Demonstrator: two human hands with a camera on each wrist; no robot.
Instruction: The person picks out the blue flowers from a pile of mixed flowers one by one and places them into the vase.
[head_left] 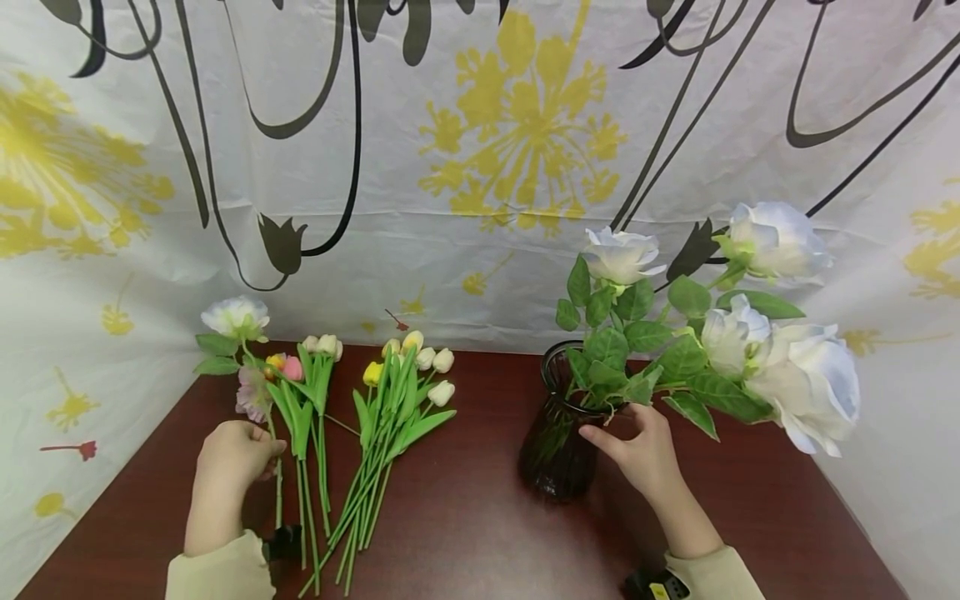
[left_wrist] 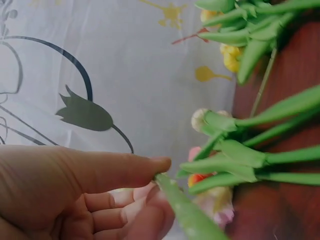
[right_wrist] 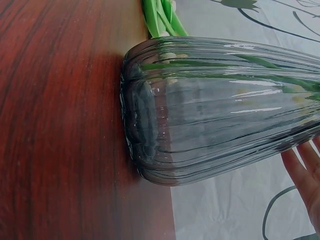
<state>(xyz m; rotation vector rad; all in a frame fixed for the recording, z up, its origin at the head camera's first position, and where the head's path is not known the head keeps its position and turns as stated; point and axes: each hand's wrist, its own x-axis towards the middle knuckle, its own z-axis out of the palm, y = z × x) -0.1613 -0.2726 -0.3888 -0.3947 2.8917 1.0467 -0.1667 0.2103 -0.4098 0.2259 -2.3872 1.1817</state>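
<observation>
At the left, my left hand (head_left: pixel 236 454) pinches the green stem (left_wrist: pixel 182 207) of a white rose (head_left: pixel 236 318) between thumb and fingers. The rose's bloom points toward the back cloth. A pale pink flower (head_left: pixel 253 393) lies close by this hand. On the right stands a dark, ribbed glass vase (head_left: pixel 555 458), with several white roses (head_left: pixel 806 379) in it leaning mostly rightward. My right hand (head_left: pixel 645 446) holds the vase near its neck, thumb on the front. In the right wrist view its fingers (right_wrist: pixel 300 170) lie against the glass side.
Next to the left hand lie tulips (head_left: pixel 300 417) with pink and pale heads. A larger bunch of white and yellow tulips (head_left: pixel 382 442) spreads over the middle left of the dark red table (head_left: pixel 465 517). A patterned white cloth (head_left: pixel 420 275) hangs behind.
</observation>
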